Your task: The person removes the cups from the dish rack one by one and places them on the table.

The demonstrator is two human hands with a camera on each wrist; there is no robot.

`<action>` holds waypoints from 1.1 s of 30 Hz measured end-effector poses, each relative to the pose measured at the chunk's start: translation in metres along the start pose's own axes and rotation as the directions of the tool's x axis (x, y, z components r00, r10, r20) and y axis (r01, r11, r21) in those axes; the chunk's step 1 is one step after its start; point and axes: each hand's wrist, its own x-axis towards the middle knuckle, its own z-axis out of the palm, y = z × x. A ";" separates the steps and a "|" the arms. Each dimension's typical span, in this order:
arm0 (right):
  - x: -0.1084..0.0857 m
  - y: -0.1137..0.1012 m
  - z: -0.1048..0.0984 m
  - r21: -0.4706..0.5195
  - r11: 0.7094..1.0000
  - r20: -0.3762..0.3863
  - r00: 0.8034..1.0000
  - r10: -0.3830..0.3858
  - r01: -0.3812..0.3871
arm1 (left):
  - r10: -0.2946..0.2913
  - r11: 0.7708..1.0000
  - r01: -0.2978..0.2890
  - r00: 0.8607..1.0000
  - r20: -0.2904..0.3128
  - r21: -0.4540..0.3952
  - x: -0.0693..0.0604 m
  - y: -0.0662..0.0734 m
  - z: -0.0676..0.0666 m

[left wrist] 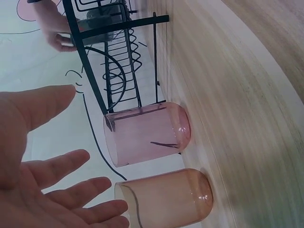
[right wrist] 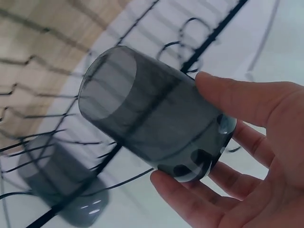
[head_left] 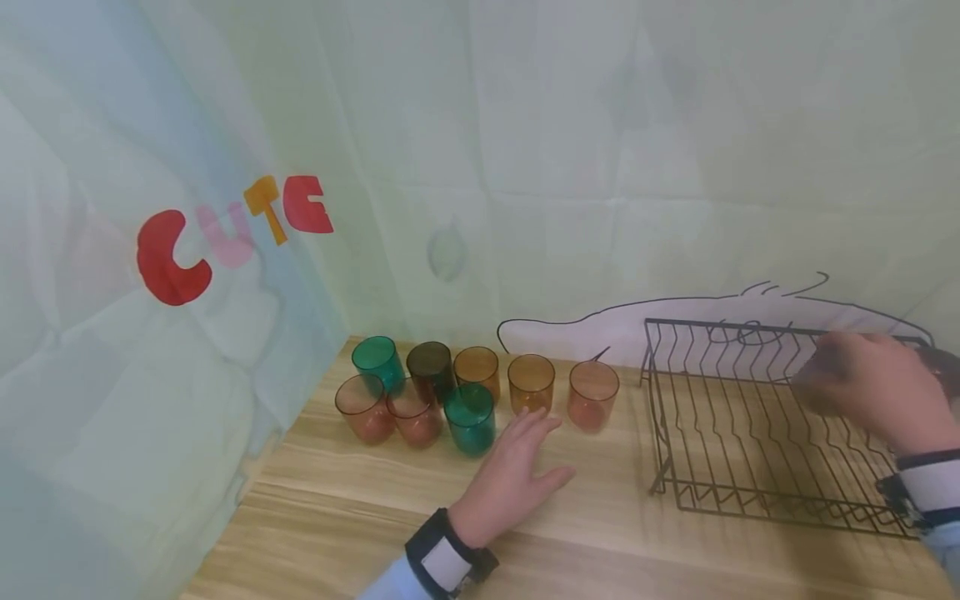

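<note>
My right hand (head_left: 885,387) holds a dark grey glass (right wrist: 156,114) over the rack, with thumb and fingers around its base end. The glass is tilted, its mouth turned down toward the wire rack (head_left: 750,433). Behind it a second grey glass (right wrist: 64,180) sits mouth down at the rack. My left hand (head_left: 510,475) hovers above the table with fingers spread, holding nothing. Closest to its fingertips are an amber glass (head_left: 531,385) and a green glass (head_left: 471,421); a pink glass (left wrist: 147,137) stands to the right of the amber one.
Several more coloured glasses stand upright at the back left, among them a green glass (head_left: 377,362), a dark brown glass (head_left: 431,367) and a pink glass (head_left: 365,412). A printed cloth (head_left: 555,167) hangs behind the wooden table (head_left: 300,517).
</note>
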 end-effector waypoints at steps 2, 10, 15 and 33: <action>-0.002 -0.011 -0.004 0.032 0.998 -0.024 0.998 -0.051 0.052 | -0.003 1.000 0.003 1.000 0.001 -0.016 0.000 0.001 -0.001; -0.012 -0.063 -0.015 0.131 0.978 -0.095 0.984 -0.150 0.161 | -0.038 0.996 0.039 0.999 0.010 -0.080 0.000 0.003 -0.004; -0.022 -0.090 -0.015 0.164 0.968 -0.135 0.976 -0.168 0.189 | -0.041 0.996 0.042 0.999 0.014 -0.081 0.001 0.003 -0.003; -0.053 -0.170 0.005 0.228 0.851 -0.379 0.848 -0.371 0.474 | 0.022 0.996 -0.023 1.000 -0.013 -0.083 0.001 0.007 0.002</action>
